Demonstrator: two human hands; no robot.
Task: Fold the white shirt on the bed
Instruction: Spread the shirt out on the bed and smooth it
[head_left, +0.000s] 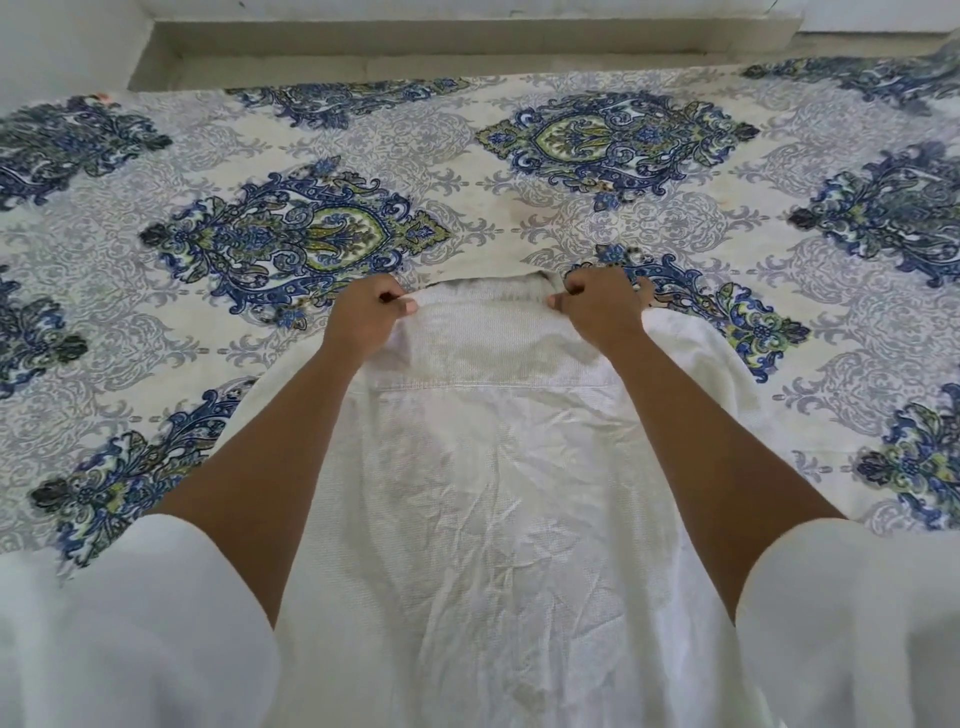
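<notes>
Head camera view, looking forward and down over a bed (519, 208). Its cover is cream with a pale grey lace-like print and big blue and green medallions. A white shirt (493, 493) lies on the near middle of the bed, back side up and creased. Its collar (488, 291) points away from the person, and its lower part runs toward the camera and out of the bottom edge. A stitched seam crosses the shirt just below the collar. Some of the shirt's cloth spreads out to the right, past the right forearm.

Both bare forearms reach forward over the shirt. The left hand (363, 317) sits at the left end of the collar, fingers curled in and thumb pressed against them, pinching the white cloth. The right hand (597, 306) sits at the right end of the collar, fingers likewise bent into a fist-like grip on the cloth. The two hands are level with each other, with the collar stretched between them.

Wide white sleeves (130, 623) of the person's own clothing fill the lower corners. Beyond the far edge of the bed stands a pale wall with a grey ledge (467, 47).
</notes>
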